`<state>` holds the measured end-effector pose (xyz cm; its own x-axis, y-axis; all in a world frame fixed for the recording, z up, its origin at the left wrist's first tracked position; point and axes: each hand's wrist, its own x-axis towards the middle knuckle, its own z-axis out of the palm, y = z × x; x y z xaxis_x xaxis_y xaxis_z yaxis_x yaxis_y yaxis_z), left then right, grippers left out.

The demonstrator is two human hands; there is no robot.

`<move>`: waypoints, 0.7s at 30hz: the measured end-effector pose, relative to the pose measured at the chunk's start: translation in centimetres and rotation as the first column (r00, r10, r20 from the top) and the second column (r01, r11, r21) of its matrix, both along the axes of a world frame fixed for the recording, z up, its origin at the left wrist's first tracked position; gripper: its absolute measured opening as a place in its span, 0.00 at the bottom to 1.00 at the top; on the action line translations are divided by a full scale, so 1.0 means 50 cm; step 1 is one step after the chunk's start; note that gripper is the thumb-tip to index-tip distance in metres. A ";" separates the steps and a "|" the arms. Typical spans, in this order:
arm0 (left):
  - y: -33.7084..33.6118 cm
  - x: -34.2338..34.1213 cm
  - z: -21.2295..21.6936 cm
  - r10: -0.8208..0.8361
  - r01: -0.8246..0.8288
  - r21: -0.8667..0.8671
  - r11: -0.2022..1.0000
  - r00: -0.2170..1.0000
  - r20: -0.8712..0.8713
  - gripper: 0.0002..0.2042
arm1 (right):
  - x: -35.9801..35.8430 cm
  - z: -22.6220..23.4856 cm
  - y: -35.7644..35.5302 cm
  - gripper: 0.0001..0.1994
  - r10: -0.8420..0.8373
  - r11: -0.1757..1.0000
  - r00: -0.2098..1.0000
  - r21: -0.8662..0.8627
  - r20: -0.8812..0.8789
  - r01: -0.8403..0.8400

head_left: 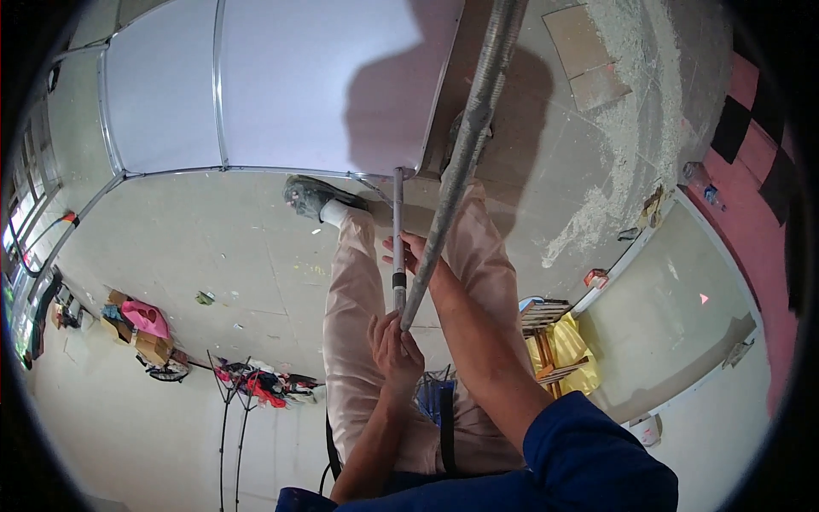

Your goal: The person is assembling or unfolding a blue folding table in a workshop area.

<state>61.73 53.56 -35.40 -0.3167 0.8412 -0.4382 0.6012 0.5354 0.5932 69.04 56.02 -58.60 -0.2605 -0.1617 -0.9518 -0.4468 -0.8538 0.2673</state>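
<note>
A long, rough grey rod (465, 145) slants from the top edge down to my left hand (394, 348), which is closed around its lower end. Beside it stands a thin white pole (397, 213) with a black band; its far end meets the corner of a white panel (281, 77). My right hand (412, 254) sits higher up, partly hidden behind the grey rod, with its fingers curled around the thin pole. Below the hands are my legs in pale pink trousers (354, 324) and a dark shoe (309, 194) on the concrete floor.
Metal-framed white panels fill the upper left. A wooden stool (543, 314) with yellow material (570, 350) is at the right. Boxes and pink cloth (141, 328), a wire rack with clothes (256, 384), grey rubble (631, 102) and a red wall (768, 222) lie around.
</note>
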 end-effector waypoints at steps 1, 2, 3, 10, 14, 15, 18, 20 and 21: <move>0.001 0.000 0.004 -0.008 0.008 0.004 1.000 1.000 0.003 0.11 | 0.003 0.006 0.005 0.15 0.082 0.996 0.996 -0.043 0.016 -0.081; 0.004 0.000 0.005 0.008 -0.008 -0.011 1.000 1.000 0.000 0.11 | 0.005 0.012 0.013 0.15 0.058 0.998 0.998 -0.010 -0.009 -0.058; 0.007 -0.001 0.008 0.017 -0.017 -0.021 1.000 1.000 -0.003 0.11 | 0.007 0.020 0.019 0.15 0.171 0.985 0.985 -0.021 0.002 -0.171; 0.034 0.003 0.035 0.249 -0.185 -0.270 0.945 0.942 0.225 0.14 | 0.038 0.105 0.077 0.13 0.476 0.821 0.853 0.239 0.212 -0.518; 0.050 0.004 0.046 0.232 -0.150 -0.329 0.932 0.946 0.225 0.14 | 0.055 0.160 0.209 0.18 0.313 0.866 0.904 0.303 0.290 -0.397; 0.054 0.005 0.047 0.233 -0.142 -0.362 0.921 0.947 0.222 0.14 | 0.055 0.179 0.254 0.19 0.224 0.879 0.932 0.354 0.285 -0.319; 0.064 0.002 0.049 0.179 -0.094 -0.337 0.937 0.957 0.230 0.14 | 0.064 0.261 0.401 0.20 0.064 0.834 0.964 0.518 0.256 -0.193; 0.071 -0.003 0.052 0.133 -0.063 -0.290 0.955 0.964 0.229 0.13 | 0.068 0.322 0.502 0.21 -0.005 0.772 0.949 0.605 0.315 -0.197; 0.073 -0.007 0.056 0.142 -0.071 -0.288 0.955 0.962 0.235 0.12 | 0.072 0.348 0.559 0.21 -0.030 0.682 0.929 0.687 0.369 -0.251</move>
<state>61.39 57.19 -32.60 -0.2476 0.6440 -0.7238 0.3828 0.7513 0.5375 72.63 83.98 -41.22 0.0578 0.5935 -0.8027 -0.2732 -0.7640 -0.5846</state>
